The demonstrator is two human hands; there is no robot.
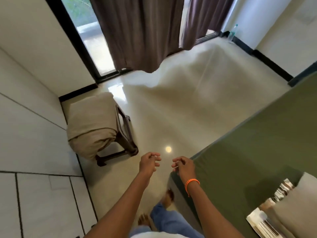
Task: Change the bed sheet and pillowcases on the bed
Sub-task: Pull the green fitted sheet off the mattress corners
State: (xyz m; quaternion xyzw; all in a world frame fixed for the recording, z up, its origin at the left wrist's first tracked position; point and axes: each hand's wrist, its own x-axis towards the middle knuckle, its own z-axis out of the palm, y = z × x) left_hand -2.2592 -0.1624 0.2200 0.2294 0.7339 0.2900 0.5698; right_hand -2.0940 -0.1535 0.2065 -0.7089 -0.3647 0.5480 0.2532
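Note:
A pale cream bed sheet (188,86) billows, blurred, in the air over the floor, and its far edge rises in front of the curtain hems. My left hand (150,162) and my right hand (183,166) are held out side by side in front of me. On both, the fingers are curled and pinch what looks like the sheet's near edge, which is faint here. The bed (257,143) lies to my right under a tight olive-green cover, with its corner right beside my right hand. Cream pillows (295,208) lie at the bed's lower right.
A dark wooden chair (127,133) draped with beige bedding (92,124) stands at the left by white cupboard doors (34,194). Brown curtains (137,31) hang before a glass door. A water bottle (233,32) stands in the far corner. My bare feet (169,196) are on the glossy floor.

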